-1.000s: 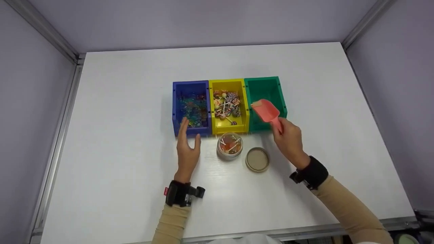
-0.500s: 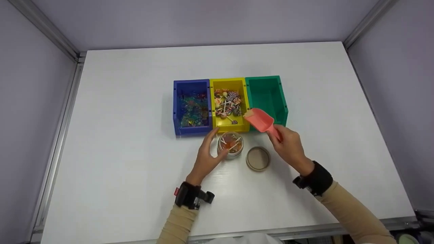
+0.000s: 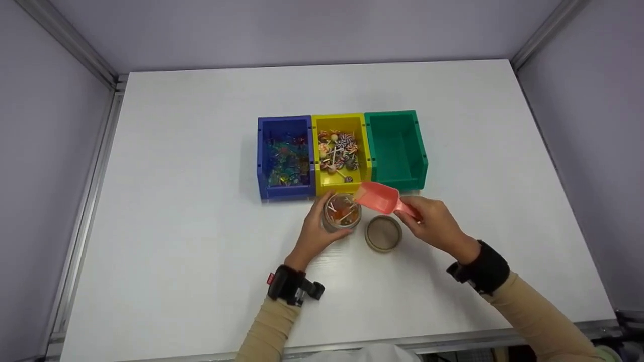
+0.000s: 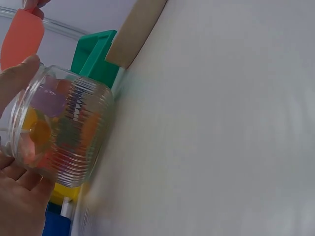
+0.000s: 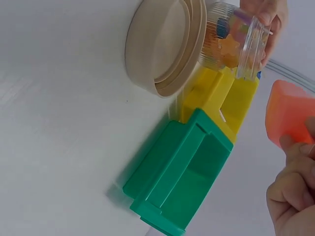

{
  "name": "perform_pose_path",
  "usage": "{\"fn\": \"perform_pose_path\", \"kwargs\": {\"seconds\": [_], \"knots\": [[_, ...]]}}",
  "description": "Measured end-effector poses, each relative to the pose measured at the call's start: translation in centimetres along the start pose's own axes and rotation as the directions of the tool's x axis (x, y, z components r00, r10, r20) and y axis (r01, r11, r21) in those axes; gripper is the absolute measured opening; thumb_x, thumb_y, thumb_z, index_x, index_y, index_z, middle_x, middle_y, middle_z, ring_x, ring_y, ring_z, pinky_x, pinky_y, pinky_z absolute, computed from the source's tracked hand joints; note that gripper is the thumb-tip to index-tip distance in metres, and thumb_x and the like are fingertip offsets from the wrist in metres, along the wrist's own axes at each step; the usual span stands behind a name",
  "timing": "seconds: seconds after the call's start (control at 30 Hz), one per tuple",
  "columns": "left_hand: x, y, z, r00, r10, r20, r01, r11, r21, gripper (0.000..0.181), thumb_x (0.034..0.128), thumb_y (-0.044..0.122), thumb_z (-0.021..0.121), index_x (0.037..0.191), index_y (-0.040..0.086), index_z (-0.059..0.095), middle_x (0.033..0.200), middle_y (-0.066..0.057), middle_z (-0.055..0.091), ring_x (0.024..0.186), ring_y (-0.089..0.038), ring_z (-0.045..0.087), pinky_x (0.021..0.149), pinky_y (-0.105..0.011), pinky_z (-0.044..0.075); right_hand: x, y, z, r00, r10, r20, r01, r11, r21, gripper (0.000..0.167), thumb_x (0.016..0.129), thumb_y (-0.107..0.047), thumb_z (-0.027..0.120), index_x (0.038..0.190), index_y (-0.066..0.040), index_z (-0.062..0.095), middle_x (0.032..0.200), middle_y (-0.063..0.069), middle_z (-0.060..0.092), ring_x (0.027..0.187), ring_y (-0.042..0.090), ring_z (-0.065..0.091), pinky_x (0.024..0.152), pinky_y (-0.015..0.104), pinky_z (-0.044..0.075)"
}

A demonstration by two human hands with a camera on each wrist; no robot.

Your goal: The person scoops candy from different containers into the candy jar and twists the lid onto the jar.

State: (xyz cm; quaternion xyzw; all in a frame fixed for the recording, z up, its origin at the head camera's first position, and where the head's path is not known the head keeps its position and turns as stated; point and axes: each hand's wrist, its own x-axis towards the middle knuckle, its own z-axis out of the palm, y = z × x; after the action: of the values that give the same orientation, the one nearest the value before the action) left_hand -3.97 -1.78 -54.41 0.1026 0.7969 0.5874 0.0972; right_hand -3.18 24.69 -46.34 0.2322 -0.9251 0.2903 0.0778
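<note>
My left hand (image 3: 313,235) holds a ribbed glass jar (image 4: 74,132) round its upper part, thumb on one side and fingers on the other. Colourful candies and white lollipop sticks fill the jar, which stands upright on the table. Pinched by the handle in my right hand (image 3: 436,221) is a pink scoop (image 3: 380,197), held above the table with its lip close to the jar's right rim. A pale patch shows at the scoop's lip; I cannot tell what it is. Just right of the jar lies a round beige lid (image 3: 383,234), its hollow side up.
Behind the jar, three bins stand side by side. The blue bin (image 3: 287,192) holds shiny translucent pieces, and the yellow bin (image 3: 343,189) holds lollipops. Inside the green bin (image 3: 397,151) only bare walls and floor show. Grey panels enclose the white table (image 3: 176,201) at back and sides.
From beside the blue bin, my left hand has moved right and taken hold of the jar. My right hand has brought the scoop from over the green bin down toward the jar.
</note>
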Motion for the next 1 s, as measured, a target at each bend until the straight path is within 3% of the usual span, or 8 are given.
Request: {"fn": "perform_pose_path", "kwargs": {"seconds": [0.13,0.33,0.43,0.63,0.8,1.0], "knots": [[0.1,-0.1,0.1,1.000,-0.012,-0.020,0.012,1.000,0.011,0.091,0.0750,0.028,0.083,0.149,0.010,0.034,0.153,-0.014,0.039,0.144,-0.033,0.036,0.120,-0.052,0.030,0.3,-0.5,-0.4,0.995,0.004,0.095,-0.005,1.000,0.013,0.025,0.082,-0.011,0.076,0.102,0.000,0.067,0.077,0.008,0.070,0.062,0.008,0.050,0.056,0.018,0.047],[0.2,-0.2,0.1,0.999,-0.026,-0.044,0.026,1.000,-0.006,0.087,0.0738,0.023,0.084,0.146,0.009,0.038,0.150,-0.014,0.044,0.141,-0.032,0.040,0.120,-0.051,0.031,1.0,-1.1,-0.7,0.981,-0.018,0.194,0.015,1.000,0.018,0.018,0.086,-0.017,0.072,0.096,-0.003,0.070,0.062,0.002,0.056,0.057,0.005,0.040,0.052,0.015,0.038],[0.2,-0.2,0.1,0.998,-0.018,-0.052,0.017,1.000,-0.019,0.086,0.0730,0.021,0.085,0.145,0.009,0.039,0.149,-0.014,0.045,0.140,-0.032,0.041,0.120,-0.051,0.032,1.2,-1.4,-0.8,0.973,-0.024,0.230,0.022,1.000,0.012,0.019,0.088,-0.019,0.070,0.099,-0.003,0.070,0.063,0.002,0.059,0.058,0.005,0.041,0.053,0.015,0.040],[0.2,-0.3,0.0,0.998,0.012,-0.056,-0.013,1.000,-0.018,0.086,0.0721,0.020,0.085,0.144,0.006,0.040,0.147,-0.016,0.047,0.137,-0.032,0.045,0.118,-0.050,0.035,1.8,-1.9,-0.7,0.967,-0.060,0.248,0.070,0.997,-0.031,0.021,0.088,-0.019,0.071,0.101,-0.003,0.070,0.072,0.005,0.070,0.059,0.008,0.051,0.055,0.019,0.049],[0.2,-0.3,0.0,0.998,0.013,-0.056,-0.014,1.000,-0.016,0.086,0.0717,0.019,0.086,0.144,0.006,0.041,0.145,-0.016,0.049,0.137,-0.032,0.046,0.118,-0.048,0.036,2.4,-2.4,-1.2,0.961,-0.097,0.258,0.122,0.989,-0.082,0.019,0.086,-0.018,0.073,0.096,-0.003,0.070,0.073,0.006,0.071,0.059,0.012,0.059,0.058,0.025,0.055],[0.2,-0.3,0.1,0.999,0.007,-0.053,-0.008,1.000,-0.030,0.085,0.0712,0.019,0.086,0.143,0.006,0.042,0.145,-0.015,0.049,0.137,-0.032,0.046,0.118,-0.049,0.035,3.0,-3.0,-2.0,0.955,-0.128,0.268,0.172,0.974,-0.148,0.018,0.084,-0.019,0.075,0.089,-0.003,0.070,0.065,0.006,0.064,0.055,0.012,0.050,0.054,0.022,0.047]]}}
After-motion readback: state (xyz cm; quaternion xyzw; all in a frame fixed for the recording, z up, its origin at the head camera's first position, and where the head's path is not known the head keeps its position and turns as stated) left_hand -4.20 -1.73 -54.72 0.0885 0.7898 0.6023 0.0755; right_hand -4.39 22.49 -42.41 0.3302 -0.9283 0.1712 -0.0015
